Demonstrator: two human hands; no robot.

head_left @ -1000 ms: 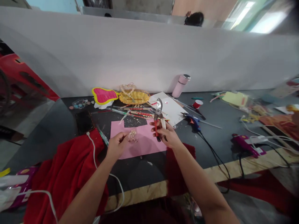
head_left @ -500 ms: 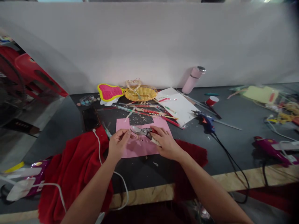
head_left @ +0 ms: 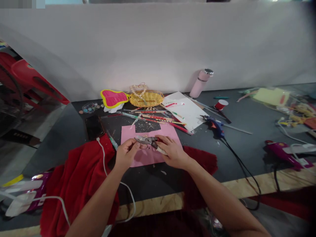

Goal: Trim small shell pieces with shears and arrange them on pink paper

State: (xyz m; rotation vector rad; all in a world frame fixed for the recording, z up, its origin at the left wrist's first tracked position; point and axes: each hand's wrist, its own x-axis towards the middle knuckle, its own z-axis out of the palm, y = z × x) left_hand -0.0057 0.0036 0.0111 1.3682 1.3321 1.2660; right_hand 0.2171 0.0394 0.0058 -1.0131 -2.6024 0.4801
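Observation:
My right hand [head_left: 174, 152] is closed around the handles of a pair of pruning shears [head_left: 148, 141], whose metal jaws point left. At the tip of the jaws, my left hand [head_left: 126, 153] pinches with thumb and forefinger; whatever it holds is too small to make out. Both hands are over a sheet of pink paper [head_left: 140, 158] with a notch cut from its far edge. Small pale bits lie on the paper, partly hidden under the shears.
Behind the paper lie several wrapped sticks [head_left: 158, 118] and a yellow woven basket [head_left: 148, 98]. A pink bottle [head_left: 198, 85] stands by the wall. To the right is a blue glue gun [head_left: 216, 127]; to the left, a phone [head_left: 94, 127] and red cloth [head_left: 81, 171].
The shears have shifted slightly left and down, their blades now right at my left fingertips. My view has turned a little, so the table's things appear slightly further left.

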